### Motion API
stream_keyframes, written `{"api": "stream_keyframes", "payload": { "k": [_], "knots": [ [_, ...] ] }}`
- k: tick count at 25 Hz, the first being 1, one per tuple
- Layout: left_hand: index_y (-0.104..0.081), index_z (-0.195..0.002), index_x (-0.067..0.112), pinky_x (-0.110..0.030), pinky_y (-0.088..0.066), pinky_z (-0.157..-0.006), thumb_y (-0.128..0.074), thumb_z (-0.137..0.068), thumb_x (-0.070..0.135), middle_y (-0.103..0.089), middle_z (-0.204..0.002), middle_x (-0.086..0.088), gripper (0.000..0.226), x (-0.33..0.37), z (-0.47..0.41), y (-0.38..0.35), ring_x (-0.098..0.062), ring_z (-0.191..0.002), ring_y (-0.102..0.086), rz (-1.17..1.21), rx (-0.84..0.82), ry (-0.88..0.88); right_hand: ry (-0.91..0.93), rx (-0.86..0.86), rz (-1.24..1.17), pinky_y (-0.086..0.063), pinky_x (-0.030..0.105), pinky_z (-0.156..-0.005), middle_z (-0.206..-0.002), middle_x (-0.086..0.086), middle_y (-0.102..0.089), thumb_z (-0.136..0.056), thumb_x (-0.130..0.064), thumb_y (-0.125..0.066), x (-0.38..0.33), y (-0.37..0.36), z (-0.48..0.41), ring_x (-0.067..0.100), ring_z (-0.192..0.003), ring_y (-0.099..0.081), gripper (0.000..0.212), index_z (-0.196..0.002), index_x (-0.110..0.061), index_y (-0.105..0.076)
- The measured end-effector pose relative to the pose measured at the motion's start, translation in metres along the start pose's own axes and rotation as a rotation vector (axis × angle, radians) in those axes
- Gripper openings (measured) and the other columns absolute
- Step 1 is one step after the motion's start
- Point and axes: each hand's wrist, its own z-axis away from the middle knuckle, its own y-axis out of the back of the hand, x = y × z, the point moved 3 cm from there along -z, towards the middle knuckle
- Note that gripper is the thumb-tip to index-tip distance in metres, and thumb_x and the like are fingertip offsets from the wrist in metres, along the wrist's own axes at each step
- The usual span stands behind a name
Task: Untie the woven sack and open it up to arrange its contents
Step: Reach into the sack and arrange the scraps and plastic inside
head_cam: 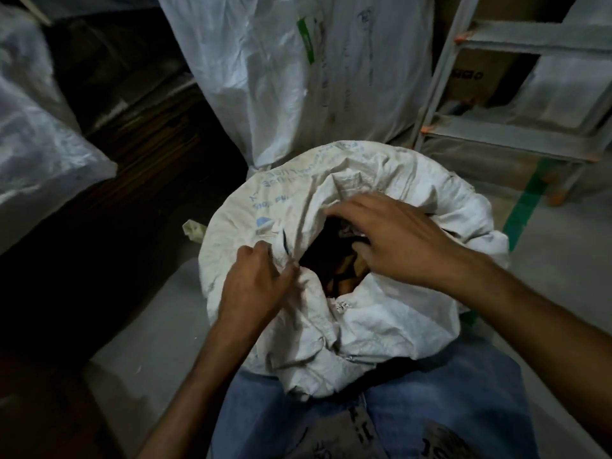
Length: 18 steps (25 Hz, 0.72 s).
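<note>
Opening the untied woven sack [381, 326] between the hands, the left hand [255, 283] pinched its fabric while the right hand [390, 240] hovered spread and empty over the contents [341, 270], which probably needed reaching into next.

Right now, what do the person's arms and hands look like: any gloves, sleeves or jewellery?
The left hand and right hand wear no gloves, rings or watch, and no sleeve shows on either forearm. The legs wear blue denim jeans.
</note>
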Motion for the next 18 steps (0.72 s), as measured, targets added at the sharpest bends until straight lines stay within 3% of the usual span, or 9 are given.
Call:
{"api": "stream_keyframes", "payload": {
  "k": [3,5,6,9,11,13,15,17,18],
  "knots": [
    [-0.069,-0.103,0.015,-0.042,-0.057,-0.078,-0.066,-0.097,0.023,-0.074,-0.096,-0.014,0.011,-0.01,-0.009,0.022,-0.028,-0.088,-0.07,0.588,-0.155,0.07,0.332,0.021,0.354,-0.036,0.05,-0.108,-0.151,0.002,-0.047,-0.071,-0.013,-0.076,-0.025,-0.024,-0.052,0.026,-0.139,-0.042,0.086,-0.149,-0.026,-0.043],
    [-0.068,-0.117,0.011,-0.037,-0.059,-0.076,-0.062,-0.099,0.012,-0.076,-0.101,-0.016,0.019,-0.014,-0.018,0.048,-0.021,-0.087,-0.072,1.033,-0.22,0.182,0.4,0.027,0.438,-0.037,0.055,-0.103,-0.136,0.006,-0.057,-0.069,-0.022,-0.07,-0.028,-0.027,-0.09,0.03,-0.127,-0.053,0.075,-0.141,-0.022,-0.048],
    [-0.064,-0.125,0.013,-0.033,-0.059,-0.073,-0.061,-0.1,0.015,-0.075,-0.101,-0.012,0.025,-0.015,-0.023,0.06,-0.015,-0.085,-0.072,1.089,-0.153,0.206,0.391,0.047,0.431,-0.039,0.052,-0.097,-0.122,0.006,-0.062,-0.071,-0.029,-0.065,-0.03,-0.024,-0.109,0.031,-0.114,-0.058,0.063,-0.132,-0.022,-0.052],
    [-0.046,-0.14,0.021,-0.034,-0.055,-0.092,-0.061,-0.095,0.051,-0.063,-0.124,-0.002,0.055,0.004,-0.026,0.073,-0.005,-0.106,-0.065,0.761,0.179,0.098,0.29,0.016,0.311,-0.035,0.039,-0.076,-0.095,0.007,-0.07,-0.077,-0.045,-0.056,-0.045,-0.003,-0.159,0.034,-0.091,-0.064,0.029,-0.099,-0.027,-0.054],
    [-0.029,-0.151,0.022,-0.04,-0.042,-0.109,-0.064,-0.083,0.07,-0.039,-0.151,0.0,0.09,0.024,-0.02,0.071,-0.014,-0.135,-0.044,0.431,0.216,0.031,0.163,-0.063,0.135,-0.033,0.035,-0.071,-0.097,0.009,-0.072,-0.083,-0.046,-0.055,-0.042,0.009,-0.192,0.035,-0.093,-0.066,0.02,-0.085,-0.027,-0.054],
    [-0.022,-0.154,0.022,-0.048,-0.034,-0.112,-0.071,-0.079,0.066,-0.023,-0.158,0.001,0.099,0.015,-0.023,0.074,-0.02,-0.144,-0.029,0.168,0.171,0.066,0.071,-0.17,0.035,-0.042,0.039,-0.068,-0.094,0.01,-0.073,-0.084,-0.049,-0.057,-0.033,0.018,-0.213,0.036,-0.091,-0.067,0.031,-0.08,-0.019,-0.063],
    [-0.042,-0.144,0.025,-0.044,-0.04,-0.103,-0.072,-0.085,0.049,-0.036,-0.15,-0.002,0.071,-0.016,-0.037,0.081,-0.022,-0.135,-0.04,0.139,0.097,0.139,-0.013,-0.358,-0.089,-0.05,0.04,-0.069,-0.084,0.007,-0.073,-0.073,-0.046,-0.07,-0.016,0.019,-0.222,0.03,-0.08,-0.068,0.034,-0.079,-0.013,-0.074],
    [-0.064,-0.12,0.022,-0.039,-0.052,-0.089,-0.069,-0.094,0.03,-0.066,-0.121,-0.003,0.028,-0.042,-0.049,0.08,-0.024,-0.111,-0.063,0.443,-0.011,0.193,-0.077,-0.493,-0.172,-0.053,0.037,-0.074,-0.086,0.005,-0.075,-0.071,-0.033,-0.081,-0.004,0.012,-0.223,0.019,-0.08,-0.067,0.022,-0.082,-0.015,-0.078],
    [-0.069,-0.109,0.019,-0.039,-0.056,-0.082,-0.066,-0.097,0.022,-0.074,-0.102,-0.003,0.013,-0.05,-0.055,0.075,-0.025,-0.099,-0.07,0.657,-0.092,0.231,-0.069,-0.454,-0.171,-0.055,0.039,-0.08,-0.093,0.007,-0.075,-0.072,-0.034,-0.081,-0.004,0.009,-0.225,0.019,-0.087,-0.068,0.023,-0.086,-0.016,-0.076]
  ]
}}
